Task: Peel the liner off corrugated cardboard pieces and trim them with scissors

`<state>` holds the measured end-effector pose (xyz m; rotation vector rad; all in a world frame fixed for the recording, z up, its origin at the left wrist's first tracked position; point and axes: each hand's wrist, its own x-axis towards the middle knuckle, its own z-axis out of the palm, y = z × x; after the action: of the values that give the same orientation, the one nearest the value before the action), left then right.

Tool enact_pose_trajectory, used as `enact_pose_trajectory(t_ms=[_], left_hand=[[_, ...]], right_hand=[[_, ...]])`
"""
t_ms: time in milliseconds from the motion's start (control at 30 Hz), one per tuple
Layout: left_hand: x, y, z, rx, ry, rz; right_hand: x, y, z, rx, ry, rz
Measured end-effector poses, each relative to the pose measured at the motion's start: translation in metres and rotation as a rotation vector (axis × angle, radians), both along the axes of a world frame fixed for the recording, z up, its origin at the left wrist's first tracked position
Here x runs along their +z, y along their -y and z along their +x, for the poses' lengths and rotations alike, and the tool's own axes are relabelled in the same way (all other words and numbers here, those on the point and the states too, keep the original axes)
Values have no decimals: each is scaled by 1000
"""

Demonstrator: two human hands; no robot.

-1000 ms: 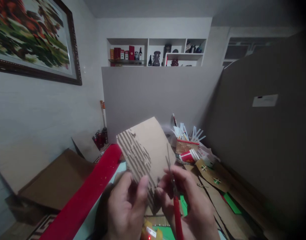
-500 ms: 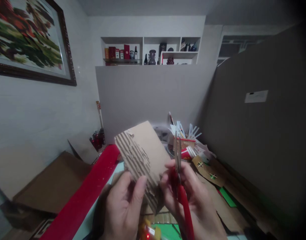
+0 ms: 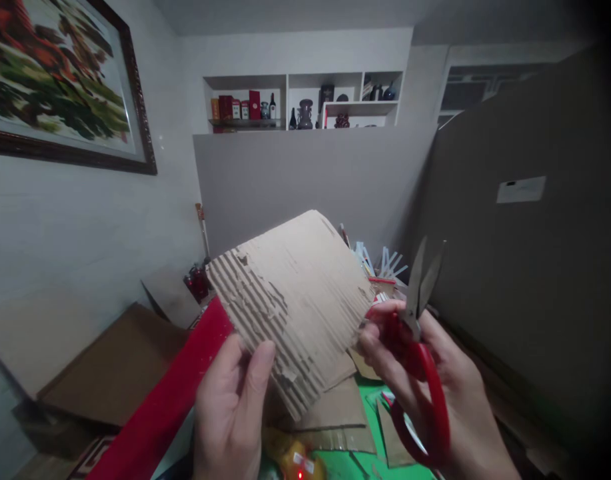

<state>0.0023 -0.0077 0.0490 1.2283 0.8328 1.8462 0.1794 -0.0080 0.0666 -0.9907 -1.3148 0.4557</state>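
Observation:
A piece of corrugated cardboard point(image 3: 315, 280), its ridges bared along the left side, is held up in front of me. My left hand point(image 3: 235, 400) pinches its lower left edge between thumb and fingers. Red-handled scissors point(image 3: 420, 373) are in my right hand point(image 3: 450, 393), their blades pointing up and slightly apart. The fingertips of that hand also touch the cardboard's right edge. Below the held piece, more cardboard pieces point(image 3: 335, 407) lie on a green surface point(image 3: 355, 463).
A red strip point(image 3: 160, 400) runs along the left, beside a brown cardboard box point(image 3: 110, 367). White strips point(image 3: 391, 263) stand in a container behind the cardboard. A yellow object point(image 3: 298, 457) with a red light sits at the bottom. Grey panels point(image 3: 305, 173) rise at the back and right.
The cardboard has come up and turned so more of its face shows. My right hand has moved right with the scissors, and their blades are wider apart.

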Motion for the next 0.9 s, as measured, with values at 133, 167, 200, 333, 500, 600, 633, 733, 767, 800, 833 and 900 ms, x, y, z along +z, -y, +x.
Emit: enact_pose_trajectory(t_ms=[133, 167, 200, 333, 500, 600, 633, 733, 767, 800, 833, 900], left_hand=[[-5, -8, 1, 103, -2, -19], [-6, -9, 2, 123, -6, -20], [-7, -10, 2, 130, -10, -18], [-12, -7, 8, 75, -32, -45], [-16, -1, 13, 41, -35, -133], [-13, 0, 11, 16, -54, -115], [-12, 0, 10, 19, -71, -98], [-8, -1, 6, 38, -95, -57], [-7, -2, 5, 39, -85, -46], [-7, -3, 5, 37, -70, -38], [-7, -3, 4, 33, -53, -33], [-7, -4, 4, 25, -33, -25]], right_hand=[[7, 11, -3, 226, 46, -60], [7, 13, -4, 284, 84, -82], [6, 14, -6, 322, 116, -86], [-7, 14, -19, 318, 179, 17], [-32, 6, -41, 72, 192, 203], [-34, 5, -44, 44, 191, 185], [-33, 5, -43, 50, 185, 154], [-22, 8, -37, 125, 122, 41], [-19, 8, -34, 156, 109, 19], [-15, 9, -31, 166, 115, 13], [-13, 10, -29, 158, 133, 22], [-10, 10, -27, 132, 175, 49]])
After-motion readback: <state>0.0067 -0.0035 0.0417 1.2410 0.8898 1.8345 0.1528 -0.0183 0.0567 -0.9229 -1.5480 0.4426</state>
